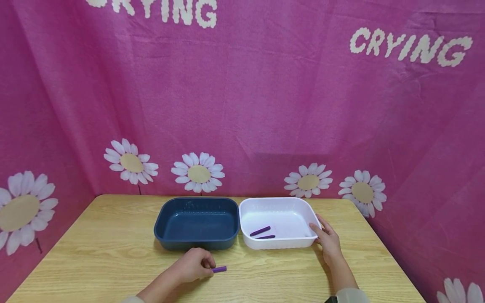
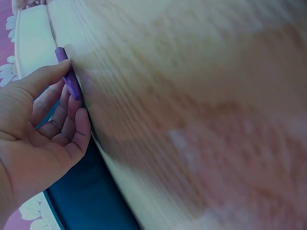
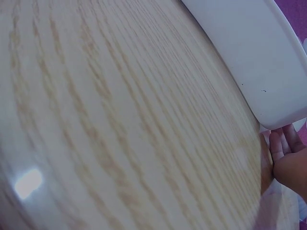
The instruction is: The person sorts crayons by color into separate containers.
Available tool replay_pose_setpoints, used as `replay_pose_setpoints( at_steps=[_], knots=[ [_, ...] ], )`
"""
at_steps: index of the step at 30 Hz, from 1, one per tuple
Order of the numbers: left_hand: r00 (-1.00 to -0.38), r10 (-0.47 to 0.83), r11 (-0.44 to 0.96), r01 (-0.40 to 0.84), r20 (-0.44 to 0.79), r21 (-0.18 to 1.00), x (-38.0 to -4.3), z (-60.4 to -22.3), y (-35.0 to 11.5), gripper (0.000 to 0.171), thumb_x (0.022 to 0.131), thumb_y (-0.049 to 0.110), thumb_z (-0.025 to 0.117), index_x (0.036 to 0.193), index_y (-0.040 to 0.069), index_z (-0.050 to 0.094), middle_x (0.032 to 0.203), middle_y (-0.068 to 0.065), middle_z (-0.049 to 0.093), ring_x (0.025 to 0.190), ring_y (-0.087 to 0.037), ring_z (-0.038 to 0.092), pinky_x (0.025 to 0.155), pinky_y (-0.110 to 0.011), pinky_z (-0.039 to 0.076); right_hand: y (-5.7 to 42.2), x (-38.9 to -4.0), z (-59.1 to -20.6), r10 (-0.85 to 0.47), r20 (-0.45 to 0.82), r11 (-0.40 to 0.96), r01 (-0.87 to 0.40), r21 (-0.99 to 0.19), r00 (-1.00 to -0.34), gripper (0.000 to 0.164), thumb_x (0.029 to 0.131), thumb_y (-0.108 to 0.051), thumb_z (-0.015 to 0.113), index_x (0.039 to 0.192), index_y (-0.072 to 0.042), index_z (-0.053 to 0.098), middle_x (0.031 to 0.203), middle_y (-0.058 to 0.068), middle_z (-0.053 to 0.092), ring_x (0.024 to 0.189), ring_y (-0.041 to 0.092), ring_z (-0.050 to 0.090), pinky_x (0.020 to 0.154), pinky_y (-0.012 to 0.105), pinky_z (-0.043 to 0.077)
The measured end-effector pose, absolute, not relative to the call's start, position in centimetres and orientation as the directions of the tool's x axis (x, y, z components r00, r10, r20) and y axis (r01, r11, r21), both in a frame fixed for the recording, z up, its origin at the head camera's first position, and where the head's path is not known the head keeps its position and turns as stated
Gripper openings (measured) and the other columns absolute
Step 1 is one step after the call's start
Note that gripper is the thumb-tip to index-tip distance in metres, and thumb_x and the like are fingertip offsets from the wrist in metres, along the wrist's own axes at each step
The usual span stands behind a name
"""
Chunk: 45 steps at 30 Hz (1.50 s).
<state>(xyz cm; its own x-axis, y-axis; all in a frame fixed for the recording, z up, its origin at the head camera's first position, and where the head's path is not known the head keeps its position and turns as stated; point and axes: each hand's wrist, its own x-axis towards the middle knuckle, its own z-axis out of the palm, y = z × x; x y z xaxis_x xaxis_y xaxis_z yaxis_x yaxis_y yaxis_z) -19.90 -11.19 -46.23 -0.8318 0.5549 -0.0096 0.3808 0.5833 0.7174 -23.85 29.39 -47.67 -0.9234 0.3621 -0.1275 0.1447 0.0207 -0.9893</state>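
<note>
Between thumb and fingers my left hand (image 1: pixel 197 265) pinches a short purple crayon (image 1: pixel 220 269), just over the table in front of the dark blue bin (image 1: pixel 197 244). The left wrist view shows the crayon (image 2: pixel 70 79) held near its middle, with the other fingers loosely curled. My right hand (image 1: pixel 329 240) grips the right front corner of a white bin (image 1: pixel 280 243), thumb over the rim and fingers against the outer wall. Inside that bin, two more purple crayons (image 1: pixel 260 231) lie at the left front. Fingertips meet the bin's corner in the right wrist view.
The two bins stand side by side towards the back of a wood-grain table (image 1: pixel 113 244). Behind and beside the table hangs a pink cloth (image 1: pixel 242 105) printed with white daisies and lettering.
</note>
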Motion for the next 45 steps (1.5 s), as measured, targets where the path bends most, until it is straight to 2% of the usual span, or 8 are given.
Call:
replay_pose_setpoints(
  at_steps=[4,8,14,26,33,36,42,45],
  knots=[
    [-0.830,0.557,0.587,0.362,-0.036,0.725,-19.9,-46.1,-11.2,0.006,0.076,0.005,0.073,0.079,0.004,0.069,0.069,0.002,0.060,0.062,-0.006,0.048,0.051,-0.021,0.042,29.4,-23.9,-47.7,0.361,-0.123,0.018,0.139,-0.990,-0.924,0.064,0.088,-0.030,0.064,0.143,-0.014,0.038,0.108,-0.008,0.053,0.079,0.000,0.057,0.070,0.017,0.048],
    [-0.828,0.560,0.592,0.365,-0.041,0.718,-19.9,-46.1,-11.2,0.005,0.076,0.006,0.073,0.079,0.005,0.069,0.067,0.005,0.059,0.061,-0.004,0.047,0.054,-0.020,0.041,29.4,-23.9,-47.8,0.360,-0.122,0.017,0.138,-0.990,-0.925,0.064,0.088,-0.031,0.064,0.143,-0.014,0.038,0.110,-0.007,0.053,0.079,0.000,0.057,0.069,0.017,0.048],
    [-0.826,0.563,0.592,0.386,-0.021,0.707,-19.8,-46.2,-11.2,0.004,0.077,0.006,0.073,0.078,0.007,0.069,0.067,0.007,0.059,0.061,-0.001,0.047,0.055,-0.019,0.041,29.5,-23.9,-47.9,0.355,-0.119,0.019,0.135,-0.991,-0.927,0.063,0.088,-0.030,0.064,0.143,-0.015,0.038,0.104,-0.010,0.053,0.079,0.000,0.057,0.070,0.017,0.048],
    [-0.818,0.573,0.588,0.451,0.048,0.671,-20.1,-45.5,-11.3,0.005,0.076,0.008,0.073,0.080,0.007,0.070,0.074,0.004,0.061,0.068,0.000,0.048,0.062,-0.019,0.041,29.4,-23.9,-47.9,0.358,-0.128,0.019,0.144,-0.989,-0.925,0.063,0.089,-0.030,0.063,0.144,-0.016,0.038,0.129,0.010,0.048,0.080,-0.001,0.057,0.070,0.016,0.048],
    [-0.819,0.572,0.590,0.454,0.052,0.668,-20.1,-45.1,-11.0,0.005,0.077,0.010,0.073,0.081,0.008,0.070,0.073,0.006,0.058,0.067,0.000,0.047,0.061,-0.019,0.040,29.5,-24.1,-47.8,0.340,-0.136,0.021,0.152,-0.988,-0.930,0.063,0.090,-0.030,0.061,0.145,-0.016,0.034,0.143,0.017,0.037,0.082,-0.003,0.056,0.071,0.015,0.047],
    [-0.817,0.574,0.588,0.455,0.051,0.669,-20.2,-44.8,-10.7,0.004,0.078,0.011,0.073,0.080,0.010,0.071,0.072,0.007,0.059,0.067,0.001,0.047,0.061,-0.019,0.041,29.5,-24.0,-47.7,0.342,-0.141,0.018,0.157,-0.987,-0.929,0.062,0.090,-0.030,0.061,0.145,-0.016,0.035,0.140,0.015,0.039,0.082,-0.003,0.056,0.072,0.015,0.047],
    [-0.813,0.578,0.585,0.472,0.069,0.660,-20.3,-44.2,-10.3,0.003,0.078,0.012,0.073,0.081,0.012,0.070,0.072,0.008,0.059,0.068,0.001,0.047,0.062,-0.019,0.040,29.5,-23.9,-47.8,0.353,-0.132,0.010,0.145,-0.989,-0.926,0.062,0.089,-0.029,0.063,0.143,-0.015,0.038,0.120,0.001,0.050,0.082,-0.001,0.057,0.071,0.016,0.048],
    [-0.811,0.581,0.585,0.478,0.073,0.656,-20.3,-43.9,-10.0,0.003,0.078,0.013,0.072,0.081,0.012,0.070,0.073,0.008,0.059,0.069,-0.001,0.048,0.063,-0.020,0.040,29.6,-24.0,-47.9,0.356,-0.135,0.004,0.146,-0.989,-0.925,0.062,0.089,-0.028,0.063,0.143,-0.015,0.038,0.116,-0.002,0.051,0.082,-0.001,0.057,0.071,0.016,0.048]
  ],
)
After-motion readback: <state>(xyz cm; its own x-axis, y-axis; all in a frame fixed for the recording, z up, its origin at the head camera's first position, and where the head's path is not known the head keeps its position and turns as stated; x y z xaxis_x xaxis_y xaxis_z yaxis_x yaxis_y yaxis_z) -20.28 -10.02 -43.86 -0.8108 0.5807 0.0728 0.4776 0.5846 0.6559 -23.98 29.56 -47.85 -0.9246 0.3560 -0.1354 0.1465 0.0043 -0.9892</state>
